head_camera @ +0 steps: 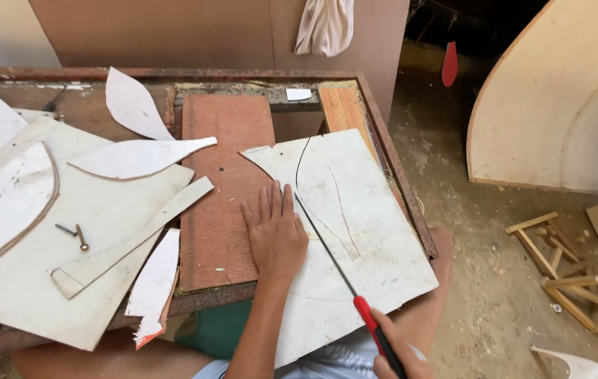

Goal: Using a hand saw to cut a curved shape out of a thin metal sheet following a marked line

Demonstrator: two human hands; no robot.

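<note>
Pressing flat, the left hand (275, 235) pins a white laminate-faced plywood sheet (376, 245) overhanging the workbench's (393, 165) near right corner, while the right hand (397, 354) is closed around a red-handled thin-bladed saw (344, 281). Its blade lies along a pencilled curve; one curved kerf looks cut, the inner outline apparently uncut

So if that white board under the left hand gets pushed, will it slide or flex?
The white board looks thin and flat, so probably light and a bit springy. Its near part overhangs the workbench edge, so it could tip or flex there. The left hand pressing flat suggests it slides easily.
</note>
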